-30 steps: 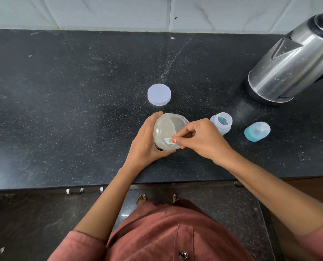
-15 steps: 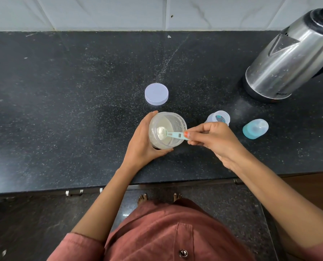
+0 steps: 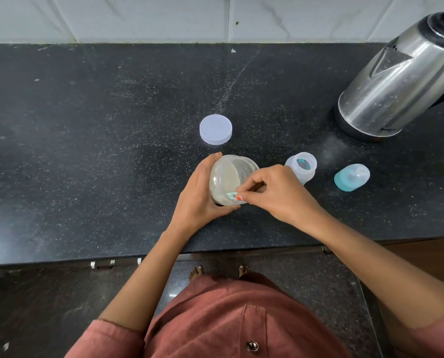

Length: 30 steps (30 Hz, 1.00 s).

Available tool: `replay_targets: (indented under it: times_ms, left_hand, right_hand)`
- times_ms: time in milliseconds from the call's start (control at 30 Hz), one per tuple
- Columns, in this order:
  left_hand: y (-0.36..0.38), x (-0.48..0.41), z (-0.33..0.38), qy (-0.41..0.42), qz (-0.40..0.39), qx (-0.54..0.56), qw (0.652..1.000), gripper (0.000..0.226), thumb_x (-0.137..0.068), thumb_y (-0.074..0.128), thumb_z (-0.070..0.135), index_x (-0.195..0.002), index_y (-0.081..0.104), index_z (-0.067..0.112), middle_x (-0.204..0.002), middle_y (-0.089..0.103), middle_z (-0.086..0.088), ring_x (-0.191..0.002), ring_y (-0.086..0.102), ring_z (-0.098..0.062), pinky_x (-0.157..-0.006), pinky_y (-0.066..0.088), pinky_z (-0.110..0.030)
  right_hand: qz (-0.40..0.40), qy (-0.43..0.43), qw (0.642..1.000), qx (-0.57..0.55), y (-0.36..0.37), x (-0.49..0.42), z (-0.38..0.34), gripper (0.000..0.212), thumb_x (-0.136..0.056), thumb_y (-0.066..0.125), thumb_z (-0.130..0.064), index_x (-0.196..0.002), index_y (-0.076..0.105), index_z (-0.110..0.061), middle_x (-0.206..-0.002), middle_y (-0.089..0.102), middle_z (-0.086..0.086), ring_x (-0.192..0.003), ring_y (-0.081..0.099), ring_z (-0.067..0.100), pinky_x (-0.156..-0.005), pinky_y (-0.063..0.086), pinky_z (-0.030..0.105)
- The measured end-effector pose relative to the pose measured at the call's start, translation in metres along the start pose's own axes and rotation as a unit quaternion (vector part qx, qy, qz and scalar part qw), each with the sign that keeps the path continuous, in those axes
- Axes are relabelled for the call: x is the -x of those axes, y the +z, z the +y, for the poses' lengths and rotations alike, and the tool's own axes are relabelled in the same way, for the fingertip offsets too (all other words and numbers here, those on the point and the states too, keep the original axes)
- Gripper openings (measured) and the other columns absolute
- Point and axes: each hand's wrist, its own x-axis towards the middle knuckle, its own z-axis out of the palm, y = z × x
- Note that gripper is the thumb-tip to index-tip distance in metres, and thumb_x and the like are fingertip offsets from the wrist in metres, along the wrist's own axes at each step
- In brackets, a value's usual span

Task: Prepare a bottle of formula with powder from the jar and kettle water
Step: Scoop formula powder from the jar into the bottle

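Note:
My left hand (image 3: 197, 195) grips a clear plastic jar (image 3: 227, 177) of pale powder, tilted toward the right. My right hand (image 3: 275, 192) pinches the teal handle of a small scoop (image 3: 232, 194) at the jar's mouth; the scoop's bowl is hidden inside the jar. An open baby bottle (image 3: 303, 167) stands just right of my right hand. Its teal-rimmed cap with the teat (image 3: 351, 177) lies further right. A steel kettle (image 3: 402, 78) stands at the back right.
The jar's pale lilac lid (image 3: 215, 129) lies flat on the black speckled counter (image 3: 86, 151) behind the jar. A white tiled wall (image 3: 164, 16) runs along the back. The counter's front edge is just below my wrists.
Half a second ago the scoop lay level across the upright jar's mouth. Now the jar is tilted right and the scoop is dipped down into the powder.

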Motion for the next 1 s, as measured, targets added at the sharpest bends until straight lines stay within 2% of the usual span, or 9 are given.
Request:
replay_targets:
  times_ms: [133,200,267,367,500,633,800,867,1000]
  left_hand:
    - [0.001,0.000,0.000,0.001,-0.001,-0.005,1.000,0.095,-0.061,0.071,0.054,-0.135,0.029,0.012,-0.136,0.042,0.000,-0.123,0.041,-0.009,-0.099,0.027,-0.006]
    - [0.001,0.000,0.000,0.005,0.001,-0.008,1.000,0.094,-0.062,0.071,0.054,-0.135,0.028,0.013,-0.136,0.043,-0.002,-0.123,0.041,-0.010,-0.099,0.027,-0.006]
    - [0.001,0.000,0.001,0.015,0.004,-0.013,1.000,0.094,-0.062,0.071,0.052,-0.135,0.030,0.010,-0.136,0.042,-0.001,-0.123,0.040,-0.009,-0.100,0.026,-0.005]
    - [0.002,0.000,0.003,0.040,0.011,-0.022,0.999,0.090,-0.064,0.071,0.050,-0.132,0.030,0.007,-0.134,0.038,0.002,-0.123,0.039,-0.009,-0.100,0.024,-0.004]
    - [0.002,-0.001,0.003,0.060,0.013,-0.024,0.998,0.087,-0.064,0.071,0.049,-0.131,0.030,0.010,-0.134,0.036,0.002,-0.123,0.039,-0.009,-0.100,0.025,-0.005]
    - [0.003,0.000,0.002,0.052,0.013,-0.024,0.998,0.087,-0.065,0.071,0.049,-0.131,0.029,0.013,-0.135,0.037,0.003,-0.124,0.038,-0.007,-0.101,0.026,-0.006]
    - [0.002,-0.001,0.001,0.050,0.011,-0.027,0.998,0.089,-0.064,0.070,0.053,-0.132,0.030,0.010,-0.135,0.038,0.003,-0.123,0.040,-0.009,-0.101,0.026,-0.007]
    - [0.002,-0.002,0.002,0.051,0.012,-0.031,0.998,0.091,-0.064,0.069,0.055,-0.132,0.031,0.007,-0.134,0.038,0.003,-0.123,0.040,-0.009,-0.101,0.026,-0.006]
    - [0.002,-0.002,0.002,0.055,0.010,-0.034,0.998,0.090,-0.064,0.070,0.054,-0.132,0.030,0.010,-0.135,0.040,0.001,-0.123,0.040,-0.010,-0.102,0.025,-0.006]
  right_hand:
    - [-0.069,-0.013,0.997,0.037,-0.002,-0.002,-0.004,0.017,-0.081,0.065,-0.006,-0.096,0.072,-0.007,-0.099,0.072,0.004,-0.086,0.064,0.007,-0.084,0.049,0.019]
    - [-0.093,-0.019,0.993,0.066,-0.005,-0.003,-0.005,0.019,-0.083,0.062,-0.006,-0.101,0.070,-0.008,-0.105,0.071,0.005,-0.093,0.064,0.012,-0.087,0.048,0.021]
    - [-0.115,-0.028,0.988,0.099,-0.007,-0.004,-0.005,0.021,-0.085,0.060,-0.007,-0.104,0.069,-0.008,-0.107,0.070,0.005,-0.093,0.063,0.012,-0.083,0.046,0.016]
    - [-0.144,-0.037,0.979,0.137,-0.009,-0.006,-0.007,0.022,-0.087,0.057,-0.007,-0.106,0.068,-0.009,-0.108,0.069,0.005,-0.087,0.057,0.006,-0.067,0.040,0.007]
    - [-0.172,-0.034,0.974,0.147,-0.010,-0.008,-0.009,0.023,-0.087,0.056,-0.006,-0.106,0.068,-0.009,-0.107,0.069,0.005,-0.089,0.060,0.009,-0.075,0.043,0.014]
    - [-0.162,-0.032,0.980,0.110,-0.010,-0.009,-0.012,0.022,-0.085,0.059,-0.006,-0.104,0.069,-0.009,-0.103,0.071,0.004,-0.075,0.056,0.000,-0.067,0.040,0.003]
    - [-0.156,-0.040,0.977,0.142,-0.011,-0.009,-0.009,0.022,-0.086,0.057,-0.006,-0.105,0.069,-0.008,-0.107,0.070,0.005,-0.092,0.061,0.010,-0.073,0.041,0.008]
    - [-0.163,-0.041,0.972,0.165,-0.012,-0.010,-0.007,0.023,-0.087,0.056,-0.004,-0.106,0.068,-0.006,-0.111,0.068,0.007,-0.100,0.061,0.015,-0.082,0.044,0.015]
    - [-0.171,-0.045,0.971,0.164,-0.011,-0.010,-0.009,0.022,-0.087,0.056,-0.004,-0.105,0.068,-0.006,-0.109,0.069,0.008,-0.099,0.062,0.016,-0.084,0.044,0.019]
